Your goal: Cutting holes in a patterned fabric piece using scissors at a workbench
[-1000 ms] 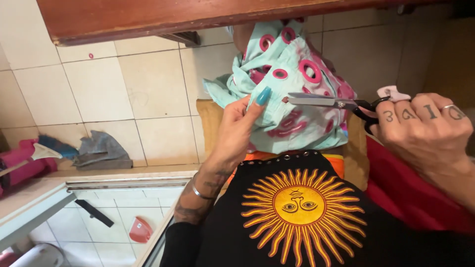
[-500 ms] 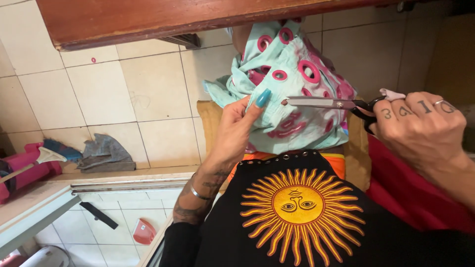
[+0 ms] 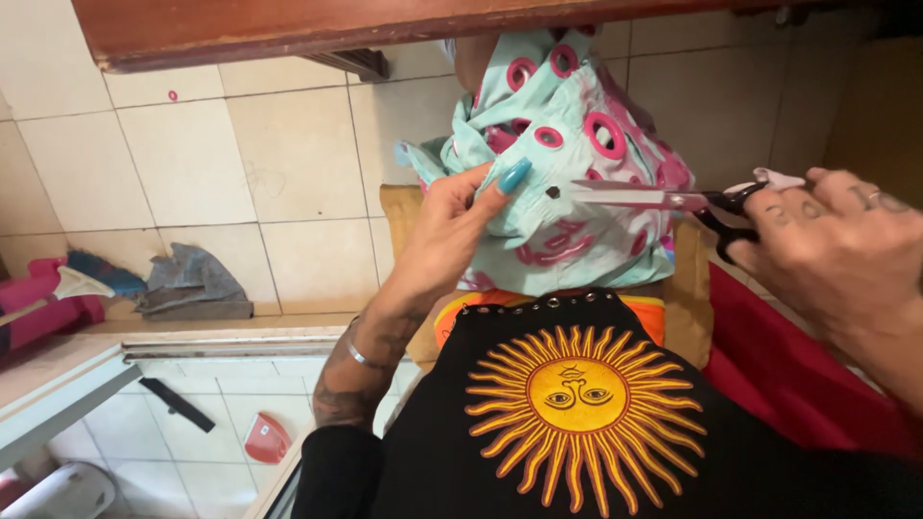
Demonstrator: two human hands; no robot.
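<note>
My left hand (image 3: 450, 231), with teal-painted nails, pinches a fold of light turquoise fabric with pink rings (image 3: 567, 173) that is bunched up in front of me. My right hand (image 3: 836, 245) grips black-handled scissors (image 3: 673, 200). Their blades point left and lie against the fabric just right of my left thumb. Below the fabric lies a black cloth with a yellow-orange sun design (image 3: 577, 399), edged with studs along its top.
A wooden beam (image 3: 385, 29) runs across the top. Beige wall tiles (image 3: 192, 163) fill the left. A grey rag (image 3: 192, 288) and pink items (image 3: 43, 303) sit on a ledge. Red fabric (image 3: 788, 375) lies at the right. A small red object (image 3: 267, 439) lies on the floor.
The scissors have slid a little to the right along the fabric and my left hand still pinches the fold. The view has shifted slightly.
</note>
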